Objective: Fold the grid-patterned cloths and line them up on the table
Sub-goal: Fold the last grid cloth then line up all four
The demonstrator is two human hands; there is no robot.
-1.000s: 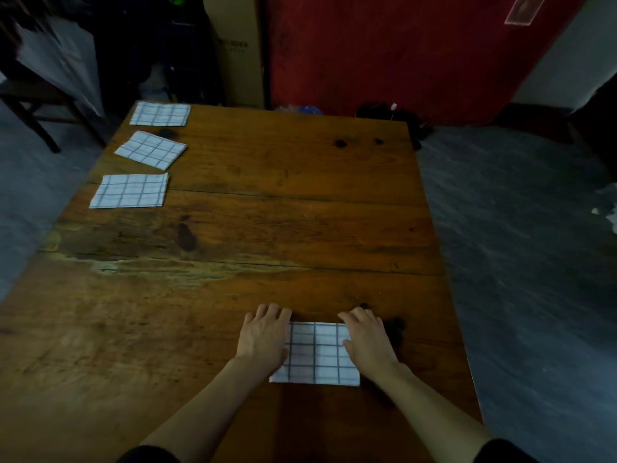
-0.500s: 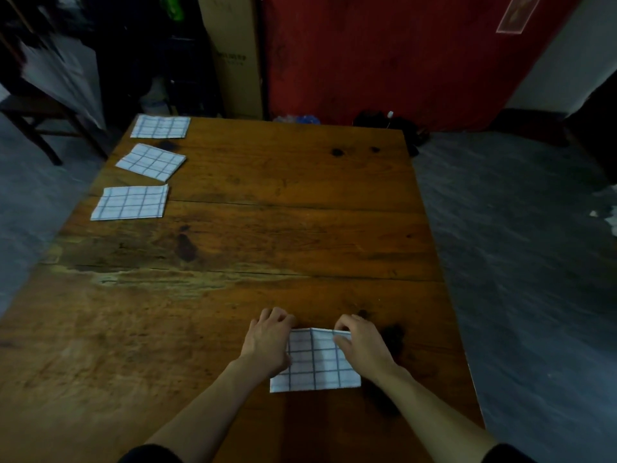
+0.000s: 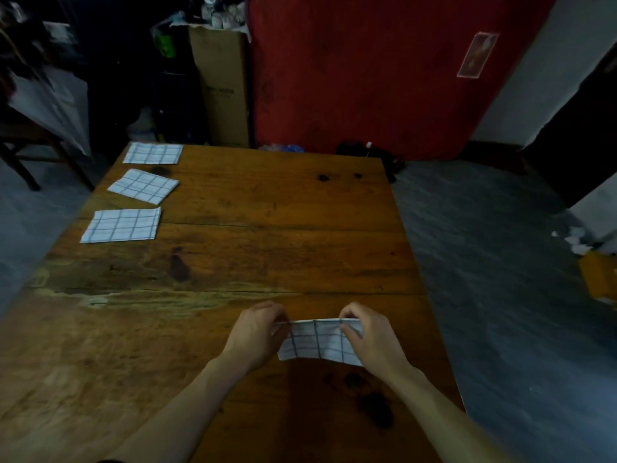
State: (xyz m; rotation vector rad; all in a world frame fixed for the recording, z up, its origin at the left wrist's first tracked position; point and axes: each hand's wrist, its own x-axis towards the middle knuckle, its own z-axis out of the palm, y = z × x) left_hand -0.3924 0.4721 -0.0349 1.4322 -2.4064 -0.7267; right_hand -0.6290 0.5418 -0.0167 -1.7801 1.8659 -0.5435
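The cloth (image 3: 320,342) sits low in the frame, right of centre, on the table (image 3: 267,255), its far edge raised off the wood and its near edge lying flat. It looks thin, light and limp: it sags between the hands and will likely droop or slide if let go on one side, so the two far corners seem the best places to hold it. The left hand (image 3: 258,332) pinches the far left corner, fingers curled close around the edge. The right hand (image 3: 369,335) pinches the far right corner the same way. Both grips are narrow, closed on fabric alone. Three folded cloths (image 3: 122,226) lie in a column at upper left, the middle one skewed.
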